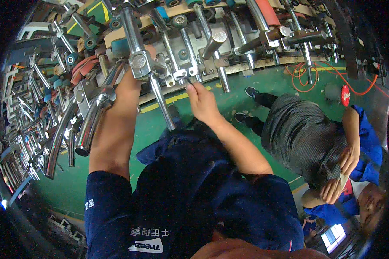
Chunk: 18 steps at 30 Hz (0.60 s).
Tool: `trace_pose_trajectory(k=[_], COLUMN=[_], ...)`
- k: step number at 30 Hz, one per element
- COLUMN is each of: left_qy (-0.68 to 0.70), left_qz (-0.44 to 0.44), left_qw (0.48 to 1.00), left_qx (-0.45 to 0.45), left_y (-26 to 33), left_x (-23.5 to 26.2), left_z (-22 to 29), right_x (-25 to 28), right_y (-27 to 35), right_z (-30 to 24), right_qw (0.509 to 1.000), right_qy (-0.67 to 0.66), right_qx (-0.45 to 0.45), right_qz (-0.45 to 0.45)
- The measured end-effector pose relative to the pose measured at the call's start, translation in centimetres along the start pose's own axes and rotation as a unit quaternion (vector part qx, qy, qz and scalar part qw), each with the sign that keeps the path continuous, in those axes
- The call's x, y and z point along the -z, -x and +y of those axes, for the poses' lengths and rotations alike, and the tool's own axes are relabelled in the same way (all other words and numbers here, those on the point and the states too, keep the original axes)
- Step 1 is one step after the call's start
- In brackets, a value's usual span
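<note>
My right hand (202, 102) is closed in a pinch with thumb and finger on a thin dark tool (187, 80), possibly a hex key; most of it is hidden. The tool's tip is close to a small chrome clamp (180, 74) on a slim metal rod. My left hand (133, 82) reaches up behind a large chrome clamp block (139, 63), which hides its fingers. From this block a polished rod (162, 102) slants down toward me. Left of my left forearm, thick curved chrome tubes (90, 129) stick out.
A bench edge (263, 64) bears several rods, clamps and teal rollers (120, 46). Many metal parts (34, 125) crowd the left. On the right a person in a dark apron (302, 129) holds their hands together. An orange hose (304, 77) lies on the green floor (229, 86).
</note>
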<state>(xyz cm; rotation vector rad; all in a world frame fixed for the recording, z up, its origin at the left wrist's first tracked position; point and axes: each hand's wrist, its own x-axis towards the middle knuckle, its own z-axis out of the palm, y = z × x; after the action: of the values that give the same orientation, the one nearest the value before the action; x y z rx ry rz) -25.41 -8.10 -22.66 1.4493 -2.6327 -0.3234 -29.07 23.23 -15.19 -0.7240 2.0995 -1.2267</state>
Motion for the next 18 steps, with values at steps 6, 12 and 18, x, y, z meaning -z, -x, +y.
trace_pose_trajectory(k=[6,12,18], left_qy=[0.075,0.057,0.047], left_qz=[-0.024,-0.001,0.005], left_qw=[0.986,0.984,0.983], left_qx=[0.144,0.169,0.179], left_y=[1.4,1.3,1.0], left_x=[3.6,3.0,2.7], left_z=[4.2,4.0,3.7], right_x=[-2.2,-2.6,-3.7], right_y=[-2.3,-2.8,-3.2], right_z=[1.8,1.7,3.5], right_qw=[0.991,0.947,0.967], right_qy=[-0.136,-0.290,-0.242], right_qx=[0.020,-0.096,-0.025], right_qz=[0.003,-0.102,-0.075])
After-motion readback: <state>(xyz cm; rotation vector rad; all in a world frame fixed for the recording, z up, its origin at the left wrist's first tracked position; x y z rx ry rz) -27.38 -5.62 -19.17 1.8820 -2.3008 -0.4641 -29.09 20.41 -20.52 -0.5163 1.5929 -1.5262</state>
